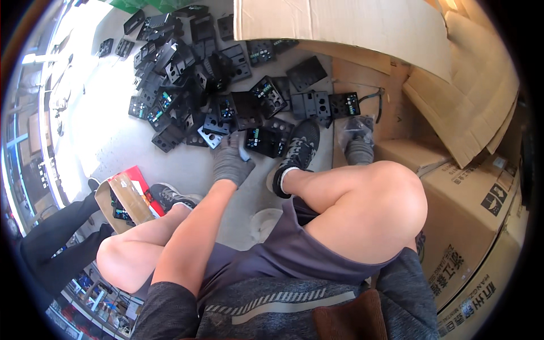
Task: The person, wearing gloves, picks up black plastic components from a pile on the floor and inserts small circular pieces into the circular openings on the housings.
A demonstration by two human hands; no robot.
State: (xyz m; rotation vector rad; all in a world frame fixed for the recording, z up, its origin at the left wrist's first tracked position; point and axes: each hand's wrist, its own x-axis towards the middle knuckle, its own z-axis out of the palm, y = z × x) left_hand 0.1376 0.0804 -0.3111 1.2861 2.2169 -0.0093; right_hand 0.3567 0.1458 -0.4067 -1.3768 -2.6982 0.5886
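Ahead of me a heap of black plastic housings with round and square cut-outs lies on the floor. My left hand, in a grey knit glove, reaches to its near edge. Its fingers are closed at a shiny black plastic housing, which catches the light; the fingertips are partly hidden. Past my right knee, my right hand, gloved too, is closed on a crumpled clear plastic bag. What the bag contains is hard to make out. Just beyond it sits a housing with small coloured parts.
Large cardboard flaps overhang the right side, above stacked brown cartons. By my left shoe stands a small open carton with black parts, beside a red sheet. Another person's dark-trousered legs are at far left.
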